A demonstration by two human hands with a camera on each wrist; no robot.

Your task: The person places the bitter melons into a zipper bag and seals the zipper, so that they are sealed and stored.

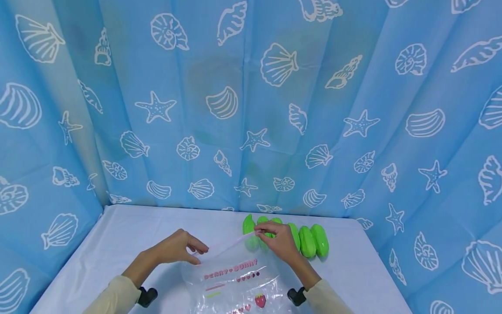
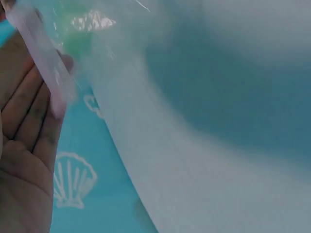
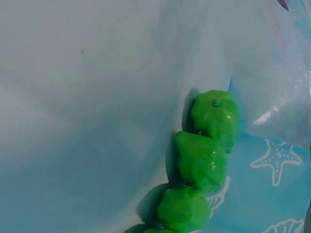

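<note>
A clear zip bag (image 1: 231,279) with pink lettering, hearts and a strawberry print hangs upright between the two hands. At its upper right corner, my right hand (image 1: 277,242) pinches the pale pink zip edge. The left hand (image 1: 176,247) is at the other top corner, thumb in front and fingers curved behind the edge. In the left wrist view the pink zip strip (image 2: 43,63) crosses the left fingers (image 2: 36,109); the thumb is hidden. Behind the bag lie several glossy, lumpy green vegetable-like pieces (image 1: 307,241) in a row, also seen in the right wrist view (image 3: 201,162).
A white cloth covers the table (image 1: 353,270). Blue curtains (image 1: 243,109) with white shell and starfish prints enclose it at the back and both sides. Dark wrist cameras (image 1: 147,297) sit below both hands.
</note>
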